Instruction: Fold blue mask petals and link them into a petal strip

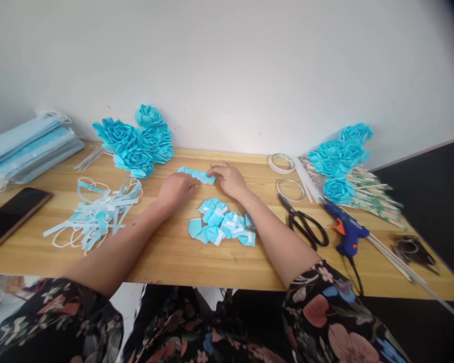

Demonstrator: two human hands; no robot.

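Petal row: on wooden tabletop, between the hands, beyond loose folded petals.
Left hand: at its left part, grip hidden.
Right hand: touching its right end; cannot tell if pinching.

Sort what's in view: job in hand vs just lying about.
Job:
strip, at left hand and right hand
folded pieces
likely flowers, masks, scissors, glue gun

Apparently lying about:
phone
scraps
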